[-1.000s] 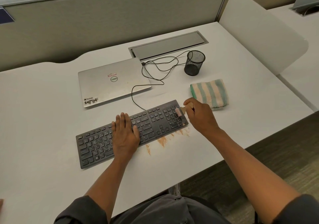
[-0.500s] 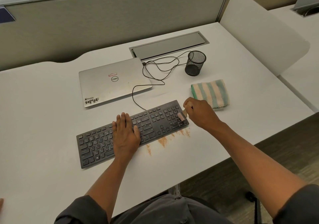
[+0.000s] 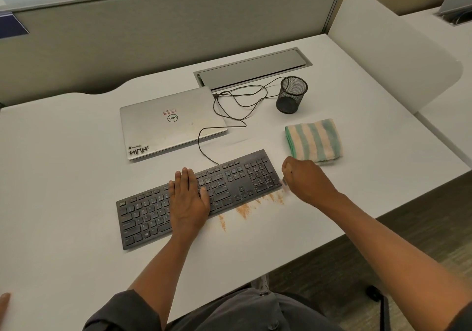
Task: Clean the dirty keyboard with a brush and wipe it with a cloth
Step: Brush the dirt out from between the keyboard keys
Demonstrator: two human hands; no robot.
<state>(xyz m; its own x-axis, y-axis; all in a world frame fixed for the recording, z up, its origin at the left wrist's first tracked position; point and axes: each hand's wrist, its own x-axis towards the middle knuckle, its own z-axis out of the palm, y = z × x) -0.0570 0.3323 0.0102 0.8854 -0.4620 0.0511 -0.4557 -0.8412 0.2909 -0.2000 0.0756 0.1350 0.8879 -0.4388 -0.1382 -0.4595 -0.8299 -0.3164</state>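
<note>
On your white desk (image 3: 76, 203) a closed silver laptop (image 3: 171, 124) lies far left. Right of it stands a black mesh pen cup (image 3: 292, 94), with a grey cable hatch (image 3: 252, 69) beyond and a white divider panel (image 3: 393, 49) at right.

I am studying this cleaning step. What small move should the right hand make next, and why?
Probably lift the brush back onto the number pad for another stroke toward the near edge: the right hand is just off the keyboard, and orange dust lies beside it.

We count: 1 keyboard (image 3: 196, 200) | 1 laptop (image 3: 171, 122) | 1 cloth (image 3: 314, 140) | 1 mesh cup (image 3: 292, 94) | 2 hands, left hand (image 3: 187, 200), right hand (image 3: 304, 180)
</note>
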